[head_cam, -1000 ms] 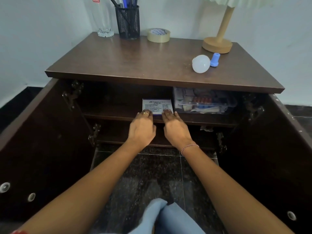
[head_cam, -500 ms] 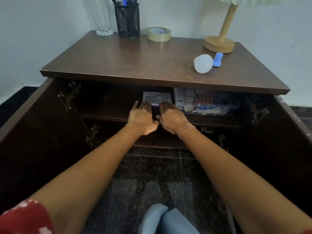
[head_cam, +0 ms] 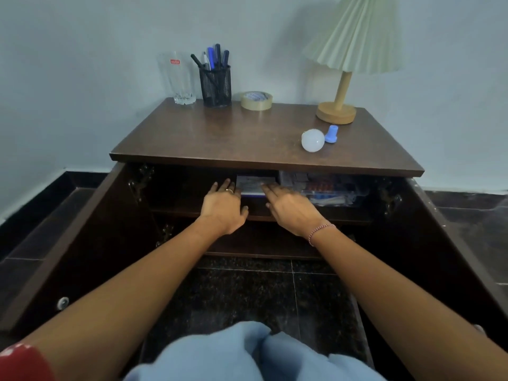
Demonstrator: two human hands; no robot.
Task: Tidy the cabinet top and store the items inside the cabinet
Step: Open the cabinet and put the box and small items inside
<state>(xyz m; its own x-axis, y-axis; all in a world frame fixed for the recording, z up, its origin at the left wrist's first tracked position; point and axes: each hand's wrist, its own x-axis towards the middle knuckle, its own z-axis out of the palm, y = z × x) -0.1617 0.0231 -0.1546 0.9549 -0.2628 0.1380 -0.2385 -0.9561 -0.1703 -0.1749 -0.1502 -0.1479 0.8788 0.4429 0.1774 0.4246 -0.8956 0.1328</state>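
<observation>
As the straight-fingered left hand (head_cam: 224,209) and right hand (head_cam: 291,211) nudge the box (head_cam: 254,184), uneven pushing could wedge it against the bin (head_cam: 330,189).

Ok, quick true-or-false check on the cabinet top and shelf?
Both cabinet doors stand open. True.
The white bulb is stored inside. False: it lies on the cabinet top, beside a blue cap.
The left hand and right hand reach the white box on the upper shelf. True.
The tape roll sits right of the lamp. False: left of it, by the pen holder.
A clear container sits right of the white box. True.
</observation>
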